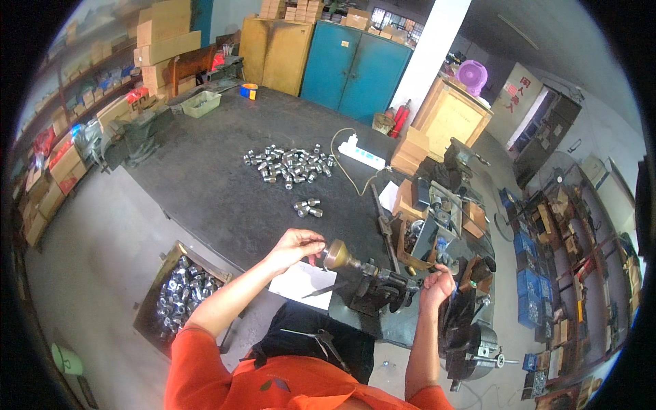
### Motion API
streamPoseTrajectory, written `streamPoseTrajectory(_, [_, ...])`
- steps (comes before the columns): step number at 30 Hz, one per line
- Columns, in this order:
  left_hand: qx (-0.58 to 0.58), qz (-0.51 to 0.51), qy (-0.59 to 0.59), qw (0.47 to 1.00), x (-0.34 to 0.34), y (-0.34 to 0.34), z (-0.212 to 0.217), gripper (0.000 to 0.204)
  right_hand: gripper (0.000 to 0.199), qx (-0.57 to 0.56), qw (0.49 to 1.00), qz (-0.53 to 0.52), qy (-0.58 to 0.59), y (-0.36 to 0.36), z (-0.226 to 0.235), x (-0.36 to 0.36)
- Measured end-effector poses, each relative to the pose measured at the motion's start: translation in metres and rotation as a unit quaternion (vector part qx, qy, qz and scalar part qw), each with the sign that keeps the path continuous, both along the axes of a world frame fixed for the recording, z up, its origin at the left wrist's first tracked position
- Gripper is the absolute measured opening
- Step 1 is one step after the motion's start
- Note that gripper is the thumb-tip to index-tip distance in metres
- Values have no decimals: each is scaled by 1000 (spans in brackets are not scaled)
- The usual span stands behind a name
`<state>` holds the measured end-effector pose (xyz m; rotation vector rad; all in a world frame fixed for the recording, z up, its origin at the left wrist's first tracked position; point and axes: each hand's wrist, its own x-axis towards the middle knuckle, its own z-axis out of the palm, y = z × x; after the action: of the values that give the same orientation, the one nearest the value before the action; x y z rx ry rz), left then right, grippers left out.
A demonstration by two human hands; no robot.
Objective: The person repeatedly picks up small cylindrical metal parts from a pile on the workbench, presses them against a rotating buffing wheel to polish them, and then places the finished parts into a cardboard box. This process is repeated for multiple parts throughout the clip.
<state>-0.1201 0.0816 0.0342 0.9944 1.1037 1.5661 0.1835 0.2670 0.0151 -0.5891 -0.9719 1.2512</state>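
Note:
A dark bench-mounted device (383, 290) stands at the table's near edge, with a brownish-yellow cup-shaped head (335, 254) on its left end. My left hand (301, 246) is pinched closed at the left side of that head; whatever its fingertips hold is too small to make out. To the right of the device, my right hand (437, 285) is curled closed, and what lies inside its fingers is hidden. A white paper sheet (304, 281) lies under and beside the head. Beyond my left hand sits a small group of metal fittings (309, 208), and a larger pile of fittings (290, 164) lies farther back.
A metal bin of shiny fittings (184, 294) stands low at my left. On the table are a white power strip (362, 156) with its cord, a pale green tray (201, 104) and a yellow-blue tin (249, 91). Boxes of parts (417, 236) and a vise (478, 355) crowd the right.

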Motion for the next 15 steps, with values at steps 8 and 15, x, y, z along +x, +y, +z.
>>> streamPoseTrajectory(8, [5,8,-17,1000,0,-3,-1,22,31,54,996,61,43,-83,4,36])
streamPoseTrajectory(15, [0,13,-41,999,3,-4,-2,20,18,-203,979,24,6,-65,-68,37])
